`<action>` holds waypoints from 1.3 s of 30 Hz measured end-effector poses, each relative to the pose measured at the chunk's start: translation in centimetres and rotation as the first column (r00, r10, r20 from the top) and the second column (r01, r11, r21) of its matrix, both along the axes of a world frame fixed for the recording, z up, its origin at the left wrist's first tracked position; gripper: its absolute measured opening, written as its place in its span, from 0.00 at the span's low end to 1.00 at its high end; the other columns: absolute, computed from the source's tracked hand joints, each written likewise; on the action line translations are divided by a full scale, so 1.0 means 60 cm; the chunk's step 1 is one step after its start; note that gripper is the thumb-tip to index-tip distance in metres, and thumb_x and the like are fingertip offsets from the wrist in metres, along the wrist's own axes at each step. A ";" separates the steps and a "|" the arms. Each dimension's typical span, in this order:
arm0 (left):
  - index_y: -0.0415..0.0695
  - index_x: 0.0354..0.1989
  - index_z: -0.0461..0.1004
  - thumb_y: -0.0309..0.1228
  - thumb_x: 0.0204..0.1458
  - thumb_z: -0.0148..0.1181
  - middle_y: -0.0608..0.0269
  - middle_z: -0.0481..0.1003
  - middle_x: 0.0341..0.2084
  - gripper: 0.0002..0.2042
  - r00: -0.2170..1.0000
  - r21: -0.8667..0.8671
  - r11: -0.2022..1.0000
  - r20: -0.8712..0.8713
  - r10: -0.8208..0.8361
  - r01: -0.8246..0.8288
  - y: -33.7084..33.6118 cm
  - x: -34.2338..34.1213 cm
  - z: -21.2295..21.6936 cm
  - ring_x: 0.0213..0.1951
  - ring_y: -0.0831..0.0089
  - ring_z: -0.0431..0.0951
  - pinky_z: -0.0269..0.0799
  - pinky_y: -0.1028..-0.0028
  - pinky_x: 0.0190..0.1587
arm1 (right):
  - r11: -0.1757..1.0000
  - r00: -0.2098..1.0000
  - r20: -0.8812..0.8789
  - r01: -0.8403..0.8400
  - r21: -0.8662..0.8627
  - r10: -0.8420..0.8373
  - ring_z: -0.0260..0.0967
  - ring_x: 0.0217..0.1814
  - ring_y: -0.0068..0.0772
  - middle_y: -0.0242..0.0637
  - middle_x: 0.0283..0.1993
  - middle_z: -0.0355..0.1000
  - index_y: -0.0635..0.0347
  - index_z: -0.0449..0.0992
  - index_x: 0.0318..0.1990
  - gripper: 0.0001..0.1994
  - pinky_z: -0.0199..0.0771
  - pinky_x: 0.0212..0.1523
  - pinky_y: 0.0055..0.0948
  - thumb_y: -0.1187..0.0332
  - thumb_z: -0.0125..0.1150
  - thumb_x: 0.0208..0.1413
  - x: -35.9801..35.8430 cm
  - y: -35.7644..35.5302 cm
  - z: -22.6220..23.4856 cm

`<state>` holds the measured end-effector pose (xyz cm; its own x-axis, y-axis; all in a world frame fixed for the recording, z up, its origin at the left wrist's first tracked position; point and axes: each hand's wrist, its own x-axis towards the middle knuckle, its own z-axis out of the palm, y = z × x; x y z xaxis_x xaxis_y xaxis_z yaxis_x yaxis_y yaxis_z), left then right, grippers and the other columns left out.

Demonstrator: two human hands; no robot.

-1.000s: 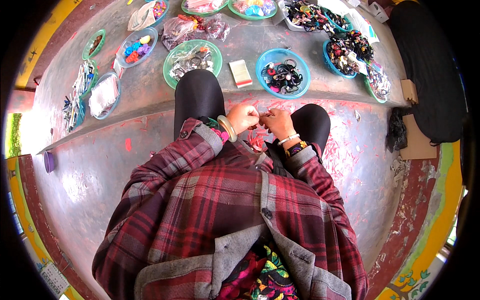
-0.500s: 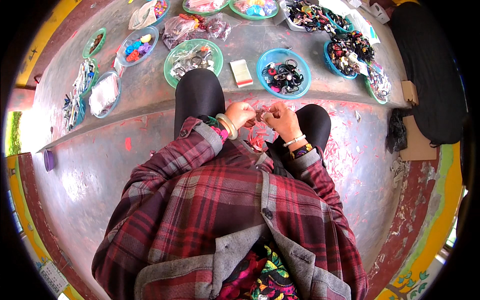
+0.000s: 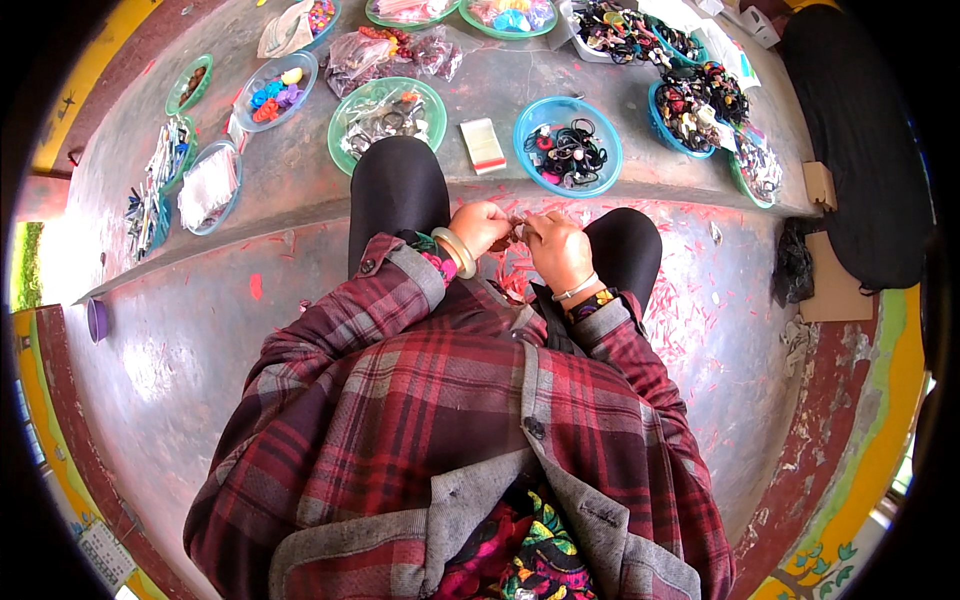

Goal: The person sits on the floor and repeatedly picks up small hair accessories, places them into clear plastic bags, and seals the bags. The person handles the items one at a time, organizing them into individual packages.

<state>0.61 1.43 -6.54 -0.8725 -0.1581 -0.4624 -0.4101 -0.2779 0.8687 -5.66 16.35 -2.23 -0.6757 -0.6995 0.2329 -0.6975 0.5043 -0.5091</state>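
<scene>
Between my knees, my left hand [image 3: 480, 227] and my right hand [image 3: 558, 245] meet at the fingertips. Both are closed in a pinch around a small brownish item [image 3: 515, 232], too small and too covered by fingers to name. Beyond my right hand a blue basket [image 3: 612, 150] holds black hair ties. Past my left knee a green basket [image 3: 338, 128] holds clear packets and dark bands. Between these baskets lies a stack of small clear bags [image 3: 483, 146] with a red strip along one edge.
Blue basins of black bands [image 3: 690, 115] sit at the far right. Purple, blue and orange pieces fill a light-blue basket [image 3: 277, 95] at left, beside a basket of white sheets [image 3: 210, 188]. Red scraps [image 3: 700, 275] litter the floor below the concrete step. A purple cup [image 3: 97, 320] stands far left.
My right hand has shifted slightly left and turned, its fingers now closer to my left fingertips. My left hand stays nearly in place.
</scene>
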 end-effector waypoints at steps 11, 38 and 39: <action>0.34 0.28 0.72 0.22 0.45 0.54 0.60 0.75 0.23 0.04 0.990 -0.317 0.946 -0.093 -0.108 0.074 0.009 0.004 0.016 0.25 0.78 0.74 0.71 0.78 0.28 | 0.998 0.996 0.078 0.043 0.051 -0.047 0.68 0.27 0.45 0.42 0.24 0.69 0.56 0.75 0.25 0.05 0.67 0.26 0.37 0.67 0.57 0.41 -0.004 -0.002 0.003; 0.39 0.24 0.70 0.30 0.41 0.57 0.52 0.72 0.20 0.07 0.928 -0.678 0.726 -0.189 -0.322 0.113 0.014 0.008 0.019 0.24 0.59 0.73 0.66 0.67 0.26 | 0.911 0.999 0.037 0.005 0.411 -0.023 0.70 0.29 0.45 0.44 0.27 0.71 0.57 0.75 0.23 0.11 0.70 0.29 0.39 0.61 0.52 0.43 -0.010 -0.014 -0.005; 0.39 0.24 0.70 0.30 0.41 0.57 0.52 0.72 0.20 0.07 0.926 -0.686 0.720 -0.200 -0.321 0.102 0.014 0.008 0.021 0.24 0.59 0.73 0.66 0.67 0.26 | 0.908 0.999 0.034 0.001 0.419 -0.016 0.70 0.29 0.45 0.44 0.26 0.71 0.58 0.75 0.23 0.11 0.70 0.29 0.39 0.61 0.51 0.43 -0.012 -0.014 -0.005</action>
